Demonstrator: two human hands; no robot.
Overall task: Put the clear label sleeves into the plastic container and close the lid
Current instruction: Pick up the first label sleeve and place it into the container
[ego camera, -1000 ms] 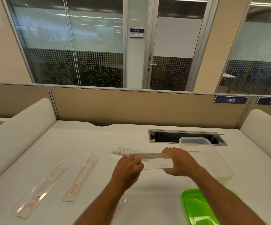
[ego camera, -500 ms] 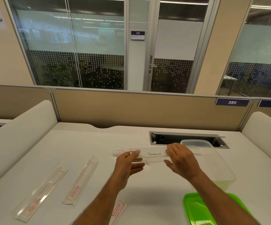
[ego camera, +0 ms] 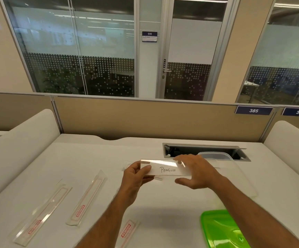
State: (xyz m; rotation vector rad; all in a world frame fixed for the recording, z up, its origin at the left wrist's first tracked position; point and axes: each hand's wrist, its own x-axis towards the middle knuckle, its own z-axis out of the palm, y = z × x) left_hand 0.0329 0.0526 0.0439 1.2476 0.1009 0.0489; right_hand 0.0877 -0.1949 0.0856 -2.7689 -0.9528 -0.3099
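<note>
Two hands share one clear label sleeve [ego camera: 164, 168], the one with a white insert handwritten "PENGUIN", held flat-faced toward the camera above the white desk [ego camera: 95, 158]. The left hand [ego camera: 136, 178] pinches its left end, thumb on the front face and fingers curled behind — a grip that leaves the lettering readable. The right hand [ego camera: 197, 171] is at the other end with fingers spread and only lightly bent; its fingertips reach the sleeve's upper right edge and the thumb hangs below, apart from it, so it looks to be steadying rather than gripping.

Just beyond and to the right of the right hand sits the clear plastic container [ego camera: 234, 169], open, its far rim near the desk's cable hatch [ego camera: 206, 152]. Its walls are hard to trace, and I cannot tell whether anything lies inside. The green lid [ego camera: 222, 230] rests off the container at the near right — handy for closing later.

Three more sleeves with red print lie on the desk: a long sleeve [ego camera: 39, 215] at far left, a second sleeve [ego camera: 88, 197] beside it, and a third sleeve [ego camera: 127, 233] beneath the left forearm. Another seems to lie behind the held one, mostly hidden. Most of the loading remains, by my judgement.
</note>
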